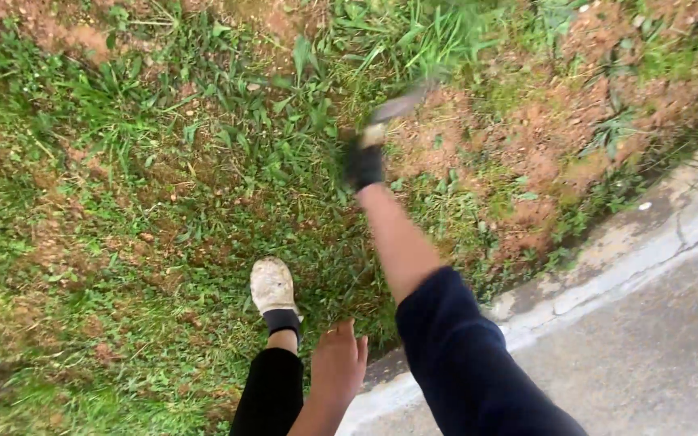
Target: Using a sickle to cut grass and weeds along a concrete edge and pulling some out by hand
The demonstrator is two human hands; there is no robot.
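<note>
I see my right hand (363,164) in a dark glove, fingers wrapped tight around a blurry blade tool (398,106) that sticks up past them over the grass (163,161). My left hand (338,365) hangs bare, fingers loosely together, holding nothing.

The right hand (363,165) wears a dark, matt cloth-like glove, and its grip closes on a pale handle of a blurred tool (397,106) whose grey blade looks like dull metal. The sleeve (462,355) on that arm is soft navy cloth, matt and lightly creased. The left hand (337,367) is bare. The shoe (272,285) has a rough, off-white upper caked with dried mud, above a black knitted sock and smooth black cloth trouser leg (272,396). The ground (147,202) is coarse grass over crumbly reddish soil. The kerb (607,266) is rough, cracked concrete beside grainy grey asphalt (656,355).
</note>
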